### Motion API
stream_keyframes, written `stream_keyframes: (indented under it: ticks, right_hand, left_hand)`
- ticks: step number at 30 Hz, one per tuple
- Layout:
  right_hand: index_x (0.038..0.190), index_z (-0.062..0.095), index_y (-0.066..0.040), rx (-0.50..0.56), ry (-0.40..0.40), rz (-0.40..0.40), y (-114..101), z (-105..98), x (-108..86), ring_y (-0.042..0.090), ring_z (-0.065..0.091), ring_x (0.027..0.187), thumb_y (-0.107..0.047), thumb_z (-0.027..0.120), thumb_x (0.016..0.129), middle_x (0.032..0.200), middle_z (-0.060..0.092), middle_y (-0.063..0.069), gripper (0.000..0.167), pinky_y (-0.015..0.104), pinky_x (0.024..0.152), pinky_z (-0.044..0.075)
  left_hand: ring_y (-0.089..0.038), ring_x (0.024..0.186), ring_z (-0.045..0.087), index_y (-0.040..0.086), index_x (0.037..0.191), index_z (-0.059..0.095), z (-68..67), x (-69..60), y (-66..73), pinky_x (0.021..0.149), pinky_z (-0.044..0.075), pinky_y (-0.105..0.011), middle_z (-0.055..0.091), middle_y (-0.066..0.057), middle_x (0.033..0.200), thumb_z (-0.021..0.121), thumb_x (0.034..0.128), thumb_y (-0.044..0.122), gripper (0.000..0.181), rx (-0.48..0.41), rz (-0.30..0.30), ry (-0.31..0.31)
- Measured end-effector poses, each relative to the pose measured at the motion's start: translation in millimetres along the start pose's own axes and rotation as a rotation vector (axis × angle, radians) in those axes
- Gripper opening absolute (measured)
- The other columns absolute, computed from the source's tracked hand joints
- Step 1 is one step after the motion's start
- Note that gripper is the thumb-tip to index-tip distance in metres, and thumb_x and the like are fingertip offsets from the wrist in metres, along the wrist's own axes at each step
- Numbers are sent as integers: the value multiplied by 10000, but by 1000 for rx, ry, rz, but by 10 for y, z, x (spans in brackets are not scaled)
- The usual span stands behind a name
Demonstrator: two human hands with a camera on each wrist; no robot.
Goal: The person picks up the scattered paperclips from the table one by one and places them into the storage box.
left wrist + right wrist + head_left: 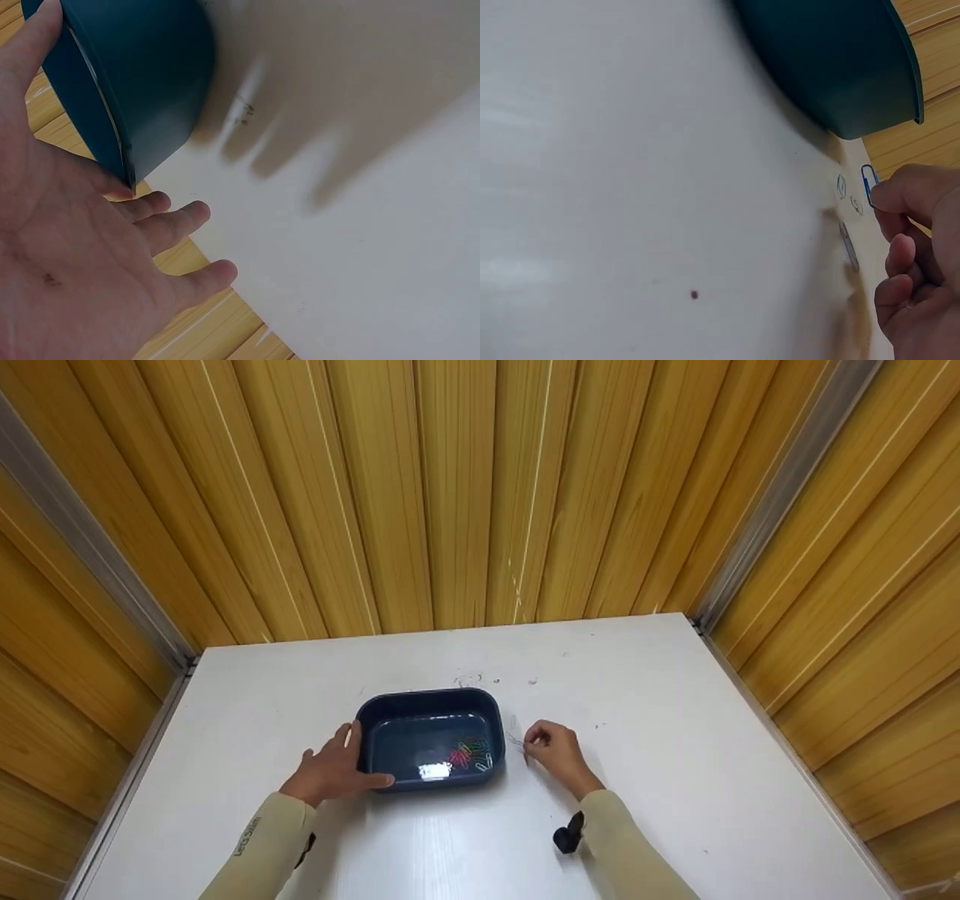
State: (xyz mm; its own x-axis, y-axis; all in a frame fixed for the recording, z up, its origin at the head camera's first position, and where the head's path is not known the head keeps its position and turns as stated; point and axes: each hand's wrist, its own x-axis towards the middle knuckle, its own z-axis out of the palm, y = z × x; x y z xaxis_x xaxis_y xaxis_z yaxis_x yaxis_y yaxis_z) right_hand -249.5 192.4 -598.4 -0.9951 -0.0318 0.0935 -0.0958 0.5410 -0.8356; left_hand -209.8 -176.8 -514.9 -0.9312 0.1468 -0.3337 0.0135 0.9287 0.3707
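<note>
A dark blue rectangular tray [409,701] stands on the white table, with several coloured paper clips [466,752] lying in its front right corner. My left hand [330,769] rests at the tray's left end, fingers spread and thumb along the front rim. In the left wrist view, the thumb and index finger touch the rim while the other fingers stretch away from it. Just right of the tray, my right hand [555,750] pinches a blue paper clip [868,180] between thumb and index finger. A silvery paper clip [849,247] lies on the table close to that hand.
Small dark marks [470,680] dot the white table [645,682] behind the tray. Yellow wood-patterned panels [457,510] wall in the back and both sides. A black device [568,836] is strapped at the right wrist.
</note>
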Motion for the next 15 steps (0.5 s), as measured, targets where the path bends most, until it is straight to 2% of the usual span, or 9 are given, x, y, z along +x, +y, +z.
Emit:
stream_keyframes:
  ticks: [10, 15]
  right_hand:
    - [774, 666, -142, 62, 55, -66, -290, -46, 125, 104, 489, 681, -15, 737, 800, 765, 620, -17, 148, 181, 591, 390]
    - [789, 673, -154, 77, 44, -124, -411, -39, 145, 80, 489, 674, -47, 743, 813, 777, 631, -20, 130, 183, 578, 384]
  left_hand:
    - [-454, 1411, 313, -10, 1541, 65, -7, 8, -18, 1113, 161, -704, 166, -270, 1583, 685, 745, 671, 1218, -1, -8, 0]
    - [-452, 1402, 331, -1, 1544, 62, 24, 9, 5, 1118, 175, -692, 173, -261, 1584, 690, 742, 670, 1219, -11, -16, 1]
